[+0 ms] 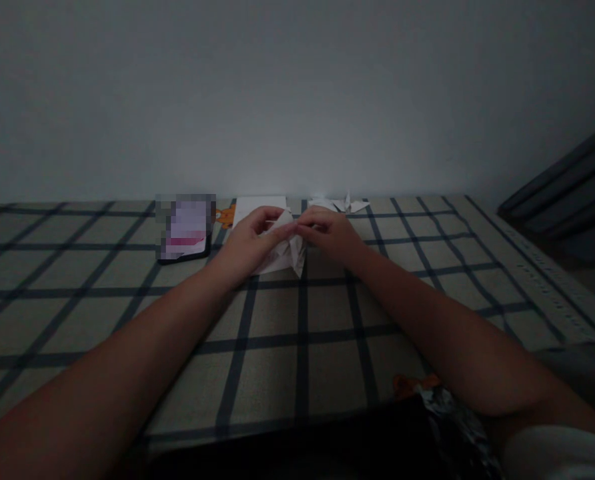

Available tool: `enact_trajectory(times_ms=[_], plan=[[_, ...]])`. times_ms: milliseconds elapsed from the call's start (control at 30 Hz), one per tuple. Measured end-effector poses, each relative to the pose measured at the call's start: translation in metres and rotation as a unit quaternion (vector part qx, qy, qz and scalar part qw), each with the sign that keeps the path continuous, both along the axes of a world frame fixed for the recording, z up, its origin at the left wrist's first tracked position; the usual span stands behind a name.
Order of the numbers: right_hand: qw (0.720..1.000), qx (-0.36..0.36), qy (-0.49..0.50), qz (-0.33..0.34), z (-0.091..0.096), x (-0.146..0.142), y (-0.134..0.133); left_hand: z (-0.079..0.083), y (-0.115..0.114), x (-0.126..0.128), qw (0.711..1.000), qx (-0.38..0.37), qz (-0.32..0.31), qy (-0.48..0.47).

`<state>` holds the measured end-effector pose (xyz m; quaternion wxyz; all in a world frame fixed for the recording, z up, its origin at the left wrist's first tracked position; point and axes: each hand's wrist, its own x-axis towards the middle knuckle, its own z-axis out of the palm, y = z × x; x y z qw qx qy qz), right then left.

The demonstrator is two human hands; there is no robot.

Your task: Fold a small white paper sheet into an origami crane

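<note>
Both hands meet over a folded piece of white paper (296, 252) at the middle of the table. My left hand (255, 235) grips its left side, thumb on the near face and fingers behind. My right hand (327, 230) pinches the paper's upper right edge between thumb and fingers. One pointed fold hangs down toward the cloth. White paper (261, 203) lies flat behind and under my left hand. Folded white paper pieces (347, 203) with pointed ends rest just beyond my right hand.
A phone (187, 227) with a lit, blurred screen lies at the left. Beside it shows an orange figure (225, 215). A checked cloth (277, 347) covers the table, which meets a plain wall (297, 100). A dark object (317, 447) and shiny crinkled material (460, 427) sit at the near edge.
</note>
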<state>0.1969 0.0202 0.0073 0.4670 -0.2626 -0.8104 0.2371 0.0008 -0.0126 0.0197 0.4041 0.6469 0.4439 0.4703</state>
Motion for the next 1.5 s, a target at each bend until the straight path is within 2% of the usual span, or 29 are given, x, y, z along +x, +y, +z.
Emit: enact_trajectory(times_ms=[133,333,500,767,1067,1367,1500], plan=[[0.999,-0.003,0.027,-0.040,-0.0010,0.0008,0.0025,-0.0009,-0.0040,0.0040,0.996,-0.074,-0.027,-0.042],[0.999,-0.012,0.030,-0.017,-0.0037,0.0010,0.0036,0.0039,-0.0044,0.0015,0.999,-0.029,0.008,-0.019],[1.000,-0.020,-0.014,-0.001,-0.0041,0.0040,0.0029,0.0063,-0.0066,0.0015,1.000,-0.011,-0.001,-0.002],[1.000,-0.031,-0.001,0.003,-0.0029,0.0036,0.0015,0.0075,-0.0074,0.0007,0.997,-0.068,-0.003,-0.018],[0.999,-0.013,-0.033,-0.036,0.0010,0.0057,0.0023,0.0044,-0.0025,0.0015,0.988,-0.137,-0.002,-0.069],[0.997,-0.057,-0.036,-0.029,-0.0015,0.0043,0.0047,0.0062,-0.0035,0.0008,0.992,-0.098,0.038,-0.068],[0.999,-0.021,-0.024,-0.034,-0.0024,0.0051,0.0057,0.0062,-0.0050,0.0015,0.994,-0.094,0.015,-0.062]])
